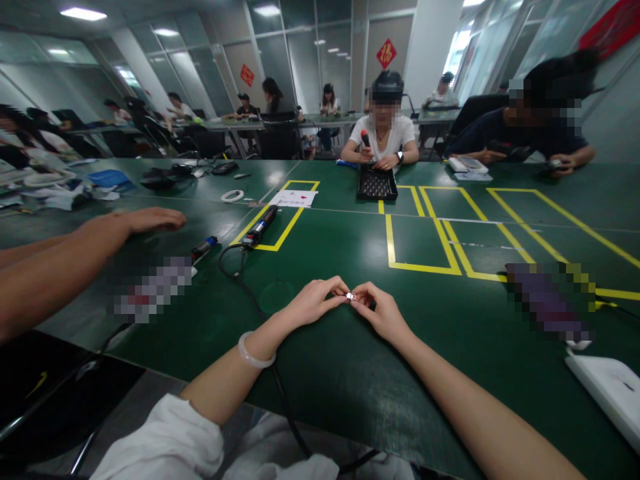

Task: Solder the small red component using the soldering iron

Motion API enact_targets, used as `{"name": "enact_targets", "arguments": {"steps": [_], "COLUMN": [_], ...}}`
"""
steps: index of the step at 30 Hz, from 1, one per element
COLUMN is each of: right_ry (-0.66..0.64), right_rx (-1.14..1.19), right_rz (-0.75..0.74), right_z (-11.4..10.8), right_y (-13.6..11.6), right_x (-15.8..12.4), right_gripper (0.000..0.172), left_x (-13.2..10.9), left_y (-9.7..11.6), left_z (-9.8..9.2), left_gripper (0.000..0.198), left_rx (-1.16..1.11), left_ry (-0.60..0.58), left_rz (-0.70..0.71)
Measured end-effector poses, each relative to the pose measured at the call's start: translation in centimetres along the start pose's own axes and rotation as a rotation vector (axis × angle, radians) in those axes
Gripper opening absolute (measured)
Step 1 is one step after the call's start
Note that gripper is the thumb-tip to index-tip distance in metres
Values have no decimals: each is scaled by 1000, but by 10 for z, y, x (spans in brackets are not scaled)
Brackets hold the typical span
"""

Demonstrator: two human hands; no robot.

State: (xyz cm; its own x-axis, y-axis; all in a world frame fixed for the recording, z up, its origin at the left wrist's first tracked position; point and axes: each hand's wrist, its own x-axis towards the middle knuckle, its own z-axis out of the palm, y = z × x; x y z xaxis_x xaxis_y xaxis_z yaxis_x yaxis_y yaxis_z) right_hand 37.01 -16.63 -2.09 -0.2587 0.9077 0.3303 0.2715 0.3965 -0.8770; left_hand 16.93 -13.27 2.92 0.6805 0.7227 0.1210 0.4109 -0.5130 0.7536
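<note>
Just above the green table (350, 373), my left hand (316, 299) and my right hand (379, 308) meet fingertip to fingertip. Between them they pinch a small shiny, whitish metal piece (350, 296); it is too small to name its kind. The thumb and fingers of both hands are closed on it, and fingertips cover its ends. A pale bangle (256, 351) circles my left wrist. Beyond my left hand lies a black electric screwdriver (262, 225), its cable running under my left forearm toward the table's front edge.
At left, another person's arm (95, 250) reaches over the table near a second tool (204, 247). Yellow tape outlines (425, 269) mark the surface. A paper sheet (295, 198) and a black tray (377, 184) lie farther off, near a seated person. A white box (607, 393) is at right.
</note>
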Motion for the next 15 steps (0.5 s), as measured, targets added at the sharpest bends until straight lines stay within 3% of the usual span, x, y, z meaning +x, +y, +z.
{"name": "enact_targets", "arguments": {"steps": [15], "right_ry": [-11], "right_rx": [-134], "right_rz": [-85], "right_z": [0], "right_y": [-4], "right_x": [-2], "right_gripper": [8], "left_x": [-2], "left_y": [-6], "left_z": [-1], "left_gripper": [20], "left_rx": [-221], "left_ry": [-15], "left_rz": [-38]}}
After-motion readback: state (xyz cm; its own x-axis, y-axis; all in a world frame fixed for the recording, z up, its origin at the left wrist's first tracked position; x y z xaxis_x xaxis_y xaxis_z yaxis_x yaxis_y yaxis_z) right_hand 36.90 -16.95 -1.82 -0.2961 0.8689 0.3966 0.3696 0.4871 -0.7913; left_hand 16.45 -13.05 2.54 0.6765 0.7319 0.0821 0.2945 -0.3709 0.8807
